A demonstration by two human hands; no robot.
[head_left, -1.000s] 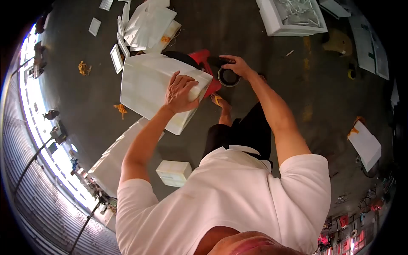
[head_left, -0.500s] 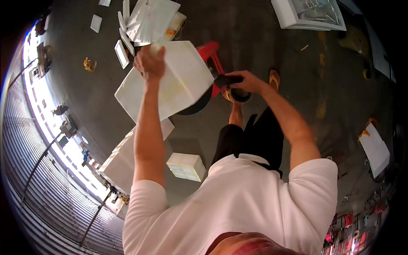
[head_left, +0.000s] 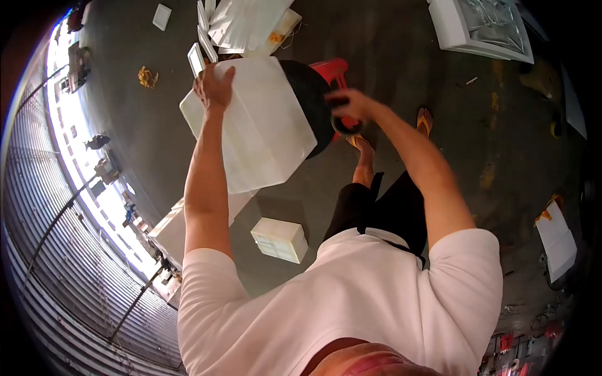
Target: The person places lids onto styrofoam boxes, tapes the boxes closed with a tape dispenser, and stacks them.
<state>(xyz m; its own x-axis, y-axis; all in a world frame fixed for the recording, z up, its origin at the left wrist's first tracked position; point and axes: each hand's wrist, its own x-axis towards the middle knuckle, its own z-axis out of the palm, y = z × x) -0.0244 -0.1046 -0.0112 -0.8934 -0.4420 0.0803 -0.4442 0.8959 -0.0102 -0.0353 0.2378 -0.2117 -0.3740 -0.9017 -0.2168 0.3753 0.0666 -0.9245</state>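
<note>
A large white foam box (head_left: 263,125) lies tilted on a round black surface (head_left: 307,94), with a red stool (head_left: 332,69) partly hidden beside it. My left hand (head_left: 213,89) grips the box's far left edge, thumb apart from the fingers, and the fingertips reach over the edge. To the right of the box, my right hand (head_left: 356,105) is closed on a dark tape dispenser (head_left: 346,125) with a round roll. Motion blurs this hand, and its palm hides part of the dispenser. A gap shows between dispenser and box.
Several white foam lids (head_left: 244,25) are piled beyond the box. A smaller foam box (head_left: 280,240) sits on the floor nearby, left of my legs. An open foam box with silvery lining (head_left: 483,28) stands at far right. Yellow scraps (head_left: 148,77) lie at left.
The foam box has turned and dropped lower, uncovering more of the round black surface. My left hand has shifted on its edge. My right hand with the tape dispenser has pulled away from the box.
</note>
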